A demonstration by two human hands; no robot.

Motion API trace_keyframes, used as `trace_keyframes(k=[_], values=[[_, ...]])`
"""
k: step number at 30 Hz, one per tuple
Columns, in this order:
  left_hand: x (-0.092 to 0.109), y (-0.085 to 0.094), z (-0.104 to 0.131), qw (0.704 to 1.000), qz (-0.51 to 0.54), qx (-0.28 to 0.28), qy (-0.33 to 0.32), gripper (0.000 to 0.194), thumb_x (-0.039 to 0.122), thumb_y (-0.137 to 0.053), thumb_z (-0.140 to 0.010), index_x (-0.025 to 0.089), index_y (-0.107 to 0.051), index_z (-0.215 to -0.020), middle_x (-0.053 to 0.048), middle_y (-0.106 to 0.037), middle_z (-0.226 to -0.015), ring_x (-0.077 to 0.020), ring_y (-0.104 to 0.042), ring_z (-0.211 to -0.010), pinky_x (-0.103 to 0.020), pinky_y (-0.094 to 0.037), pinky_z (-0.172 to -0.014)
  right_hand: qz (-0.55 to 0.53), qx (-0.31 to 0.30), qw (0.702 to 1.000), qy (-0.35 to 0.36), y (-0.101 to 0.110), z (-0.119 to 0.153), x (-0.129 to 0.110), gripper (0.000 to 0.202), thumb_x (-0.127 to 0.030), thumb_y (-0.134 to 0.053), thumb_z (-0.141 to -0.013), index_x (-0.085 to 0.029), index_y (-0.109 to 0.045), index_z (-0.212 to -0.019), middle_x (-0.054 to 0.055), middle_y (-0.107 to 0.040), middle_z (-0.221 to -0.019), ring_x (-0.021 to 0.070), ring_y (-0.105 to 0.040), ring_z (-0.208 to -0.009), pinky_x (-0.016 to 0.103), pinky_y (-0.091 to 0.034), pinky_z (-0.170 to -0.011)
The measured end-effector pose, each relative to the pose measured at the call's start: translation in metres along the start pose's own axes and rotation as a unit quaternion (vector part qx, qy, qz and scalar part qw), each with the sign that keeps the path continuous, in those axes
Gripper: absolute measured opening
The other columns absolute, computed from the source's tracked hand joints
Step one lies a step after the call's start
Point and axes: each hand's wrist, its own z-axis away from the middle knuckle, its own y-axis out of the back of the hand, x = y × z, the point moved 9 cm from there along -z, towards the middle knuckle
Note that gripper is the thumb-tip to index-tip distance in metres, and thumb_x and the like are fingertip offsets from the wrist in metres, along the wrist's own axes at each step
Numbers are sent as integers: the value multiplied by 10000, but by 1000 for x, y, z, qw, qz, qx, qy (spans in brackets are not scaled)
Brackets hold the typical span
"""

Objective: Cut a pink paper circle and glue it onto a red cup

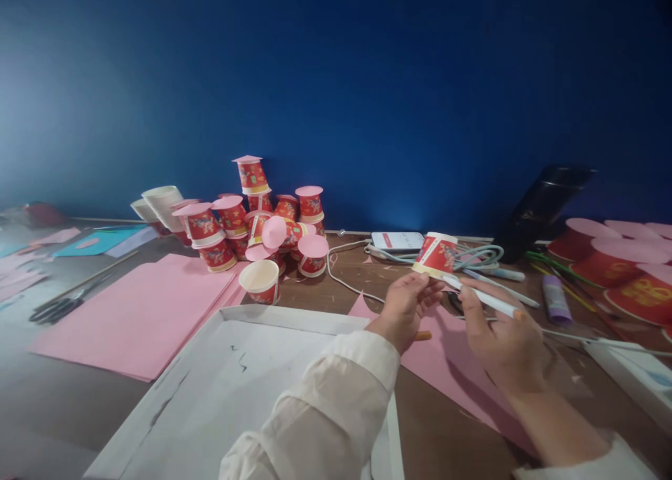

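My left hand [407,308] is closed, its fingertips gripping the lower edge of a red patterned paper cup [437,253]. The cup is slightly tilted. From beneath this hand a short orange-brown stick end [423,336] pokes out; whether the hand holds it I cannot tell. In my right hand [507,343] is a white marker [488,297] with an orange end, its tip at the cup's lower edge. Whether the tip touches the cup is unclear. Below both hands lies a pink paper sheet [451,368].
Left of centre stand stacked red cups [215,256] with pink paper tops, beside an open cup [260,281]. A white box lid [210,382], pink sheets [131,312] and scissors [66,308] lie left. A phone [397,241], black bottle [546,210] and purple glue stick [555,299] are behind and right.
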Motion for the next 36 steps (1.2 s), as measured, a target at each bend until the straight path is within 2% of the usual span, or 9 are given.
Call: trace_keyframes(k=[8,19,23,27,31,36], values=[[0,-4,1,1000,-2,-23,1,281,303,-925,-736,159,-696,-813,-66,-758,-837,-193,-749,-856,-338,-545,-941,-2,6,1000,-3,2,-1,-1,244,-334,-600,-1041,-196,-783,-1127,115,-836,-1082,271,-792,-1029,396,-604,-974],[-1,-4,2,1000,6,-11,9,233,259,-889,-785,152,-685,-810,-70,-754,-829,-183,-741,-824,-338,-538,-941,-8,-3,1000,-8,0,-2,-2,248,-347,-574,-1042,-212,-782,-1051,106,-836,-1018,265,-795,-988,388,-613,-944],[0,-2,3,1000,16,5,7,198,250,-865,-807,147,-705,-861,-75,-761,-839,-203,-761,-883,-321,-551,-923,-17,21,999,-44,6,-2,3,275,-371,-563,-1037,-201,-775,-1082,121,-827,-1037,269,-788,-972,388,-616,-888],[3,-1,4,1000,24,14,3,159,243,-830,-841,146,-717,-897,-92,-777,-879,-223,-775,-934,-312,-563,-900,-18,35,997,-68,9,-1,8,293,-380,-560,-1033,-189,-764,-1122,141,-813,-1083,294,-776,-1019,423,-610,-912],[3,-5,5,1000,30,-3,8,76,203,-747,-900,137,-716,-877,-87,-773,-860,-185,-767,-863,-278,-570,-851,-20,38,998,-47,9,-3,3,268,-359,-577,-1030,-186,-761,-1118,144,-809,-1079,288,-774,-1012,413,-610,-907],[0,-5,3,1000,22,-5,22,106,214,-785,-865,141,-708,-862,-92,-775,-855,-206,-773,-901,-292,-571,-872,-28,11,999,-28,3,-2,-2,250,-344,-580,-1037,-194,-760,-1124,125,-822,-1062,267,-784,-994,377,-616,-890]])
